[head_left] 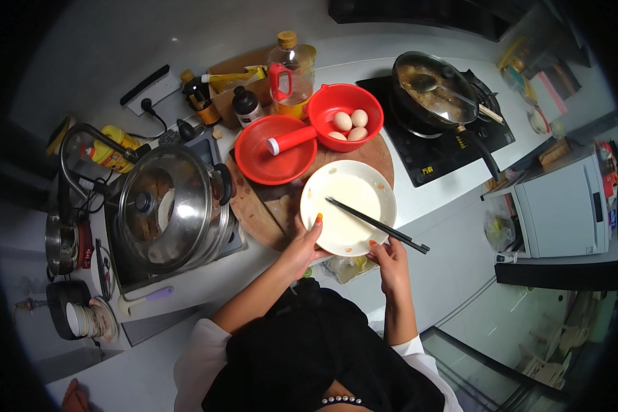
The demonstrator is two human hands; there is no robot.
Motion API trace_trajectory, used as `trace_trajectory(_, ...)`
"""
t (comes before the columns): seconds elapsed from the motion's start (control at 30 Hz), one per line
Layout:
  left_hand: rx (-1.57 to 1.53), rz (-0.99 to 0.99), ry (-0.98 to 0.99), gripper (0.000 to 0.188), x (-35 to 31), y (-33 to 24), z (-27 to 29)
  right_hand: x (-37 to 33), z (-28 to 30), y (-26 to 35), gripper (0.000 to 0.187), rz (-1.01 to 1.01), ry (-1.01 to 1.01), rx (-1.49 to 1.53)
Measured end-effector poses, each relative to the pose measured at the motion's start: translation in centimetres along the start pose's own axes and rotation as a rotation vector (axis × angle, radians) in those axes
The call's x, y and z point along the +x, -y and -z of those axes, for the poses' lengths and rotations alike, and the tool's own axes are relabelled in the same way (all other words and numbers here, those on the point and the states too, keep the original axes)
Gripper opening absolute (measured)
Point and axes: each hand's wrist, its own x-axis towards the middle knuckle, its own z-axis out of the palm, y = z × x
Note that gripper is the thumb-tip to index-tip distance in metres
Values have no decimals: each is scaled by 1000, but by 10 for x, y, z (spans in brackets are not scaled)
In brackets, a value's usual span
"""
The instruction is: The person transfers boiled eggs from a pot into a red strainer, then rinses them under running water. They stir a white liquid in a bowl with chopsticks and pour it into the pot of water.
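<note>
A white bowl (381, 195) with small brown marks on its wall is held in both my hands, over the near edge of a round wooden board. A pale, creamy white liquid (343, 196) lies in it. My left hand (301, 246) grips the bowl's lower left side, thumb over the rim. At the lower right rim, my right hand (390, 262) has its fingers closed on the bowl. A pair of black chopsticks (384, 228) leans across the bowl, tips in the liquid and ends sticking out past the right rim, above my right hand.
On the board (381, 154) sit a red colander (271, 172) and a red bowl (323, 103) with several eggs (358, 118). A lidded steel pot (165, 233) stands left. Right, a glass-lidded pan (436, 99) is on the black hob (422, 161). An oil jug (295, 72) and bottles stand behind.
</note>
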Motion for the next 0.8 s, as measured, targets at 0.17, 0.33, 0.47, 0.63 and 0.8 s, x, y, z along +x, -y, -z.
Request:
trace_trajectory(0.17, -126, -59, 50, 53, -39, -1, 19, -26, -8, 16, 38, 36, 117, 15)
trace_trajectory(0.33, -162, -40, 71, 51, -79, -9, 31, -50, -26, 29, 40, 94, 280, -8)
trace_trajectory(0.47, -194, -77, 59, 51, -116, -15, 47, -64, -39, 35, 45, 137, 406, -118)
trace_trajectory(0.63, -219, -164, 16, 51, -162, -18, 71, -74, -69, 36, 61, 315, 403, -104)
trace_trajectory(0.8, -244, -251, -80, 52, -212, -15, 101, -83, -101, 38, 51, 623, 368, -243)
